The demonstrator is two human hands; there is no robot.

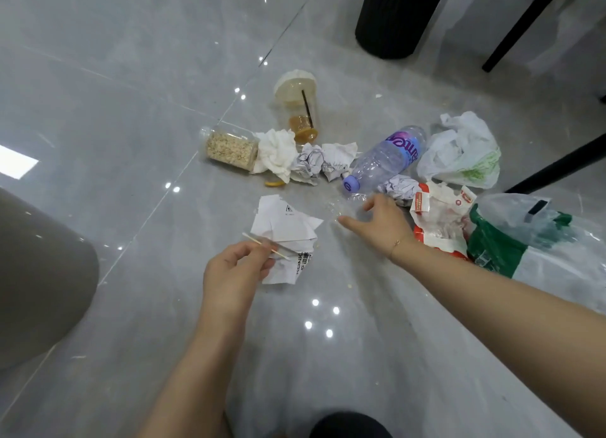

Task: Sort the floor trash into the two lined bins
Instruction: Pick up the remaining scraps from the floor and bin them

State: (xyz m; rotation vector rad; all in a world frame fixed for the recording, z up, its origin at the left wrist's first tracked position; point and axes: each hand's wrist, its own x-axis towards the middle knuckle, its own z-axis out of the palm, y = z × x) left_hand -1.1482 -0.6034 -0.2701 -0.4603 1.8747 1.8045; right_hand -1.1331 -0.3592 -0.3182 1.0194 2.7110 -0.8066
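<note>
trash lies scattered across a grey tiled floor [131,76] as a person crouches over it. the left hand [232,273] pinches a thin wooden stick [265,245] between curled fingers, just above a torn white paper [285,227]. the right hand [380,221] reaches out with fingers spread and holds nothing, its fingertips at a scrap of clear film [341,204] near the cap of a plastic bottle [383,158]. behind are crumpled paper balls [311,163], a white tissue [275,153], a jar of oats [229,147] and a lidded drink cup [298,106]; plastic bags [462,155] sit to the right. neither lined bin can be identified with certainty. the film looks flimsy, so a firm pinch at an edge, not a sweep, would likely lift it cleanly. gathering like material in one hand before rising should save trips.
</note>
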